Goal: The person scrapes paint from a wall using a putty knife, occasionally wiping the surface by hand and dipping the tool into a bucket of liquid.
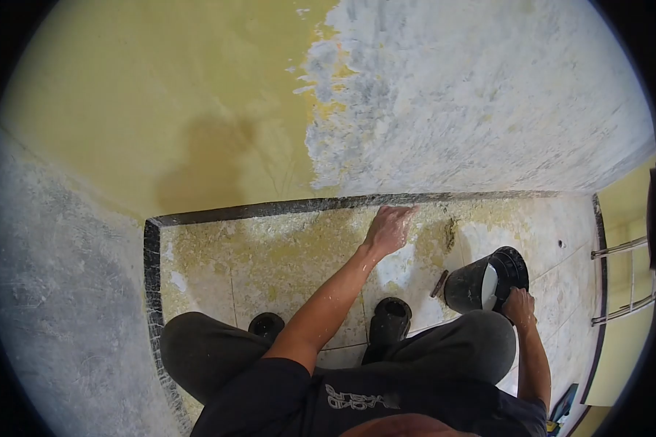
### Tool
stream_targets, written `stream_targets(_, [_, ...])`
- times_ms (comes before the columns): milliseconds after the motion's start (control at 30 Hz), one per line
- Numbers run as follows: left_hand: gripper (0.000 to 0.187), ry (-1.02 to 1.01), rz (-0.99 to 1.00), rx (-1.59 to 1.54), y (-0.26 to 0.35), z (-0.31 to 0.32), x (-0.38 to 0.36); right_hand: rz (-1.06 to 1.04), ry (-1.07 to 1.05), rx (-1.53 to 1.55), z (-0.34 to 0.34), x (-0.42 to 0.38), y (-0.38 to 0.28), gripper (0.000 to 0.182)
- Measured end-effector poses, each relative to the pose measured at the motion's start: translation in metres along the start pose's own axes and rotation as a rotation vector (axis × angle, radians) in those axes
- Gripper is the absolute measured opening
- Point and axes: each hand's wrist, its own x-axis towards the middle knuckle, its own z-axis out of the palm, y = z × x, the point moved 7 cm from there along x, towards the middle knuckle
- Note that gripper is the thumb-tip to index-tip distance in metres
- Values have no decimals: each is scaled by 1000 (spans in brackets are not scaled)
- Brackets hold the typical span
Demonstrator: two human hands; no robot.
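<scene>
My left hand [389,230] is stretched forward over the floor, close to the foot of the wall. White spatter marks its skin; its fingers look apart, with nothing visible in them. On the right a black bucket [465,288] is tipped over towards the right, with white liquid [490,287] inside. My right hand [519,307] is closed on the bucket's near rim, its fingertips partly hidden. Ahead, the wall has yellow paint [219,95] on the left and a scraped, whitish grey surface [481,95] on the right.
Yellow paint flakes [270,255] litter the tiled floor [561,291]. A small dark strip [439,284] lies beside the bucket. A black skirting band [270,209] edges the wall. Metal rails [623,312] stand at far right. My shoes [391,320] and knees are close by.
</scene>
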Motion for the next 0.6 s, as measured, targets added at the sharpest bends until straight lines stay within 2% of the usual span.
stream_targets(33, [38, 4, -2, -10, 7, -7, 4, 4, -2, -10, -9, -3, 0, 27])
stream_targets(100, [30, -259, -297, -176, 6, -12, 24, 88, 120, 17, -53, 4, 4, 25])
stream_targets(133, [30, -254, -293, -190, 11, -15, 32, 51, 292, 106, -90, 4, -5, 27])
stream_targets(200, [34, 148, -305, -560, 15, -41, 50, -25, 529, 301, -160, 13, -34, 38])
stream_targets(233, [34, 146, -294, -575, 23, -52, 62, -90, 430, 595, -192, 24, -54, 40])
stream_targets(300, [40, 176, -388, -880, 34, -83, 85, -99, 228, 1187, -243, 25, -111, 36])
stream_targets(333, [40, 178, -380, -894, 43, -99, 95, -105, 220, 1306, -272, 18, -144, 29])
stream_targets(367, [42, 227, -389, -1119, 50, -115, 104, -312, 279, 1482, -284, 31, -169, 26])
stream_targets(400, [44, 272, -395, -1342, 55, -128, 111, -446, 297, 1599, -303, 34, -198, 24])
stream_targets(433, [44, 268, -388, -1352, 56, -139, 115, -366, 216, 1576, -313, 40, -219, 23])
stream_targets(533, [48, 529, -412, -1342, 62, -181, 117, -391, 99, 1736, -338, 49, -278, 33])
stream_targets(567, [48, 526, -407, -1352, 58, -184, 116, -404, 136, 1767, -340, 56, -290, 44])
stream_targets(600, [49, 484, -469, -1238, 49, -186, 112, -412, 138, 1785, -342, 60, -300, 45])
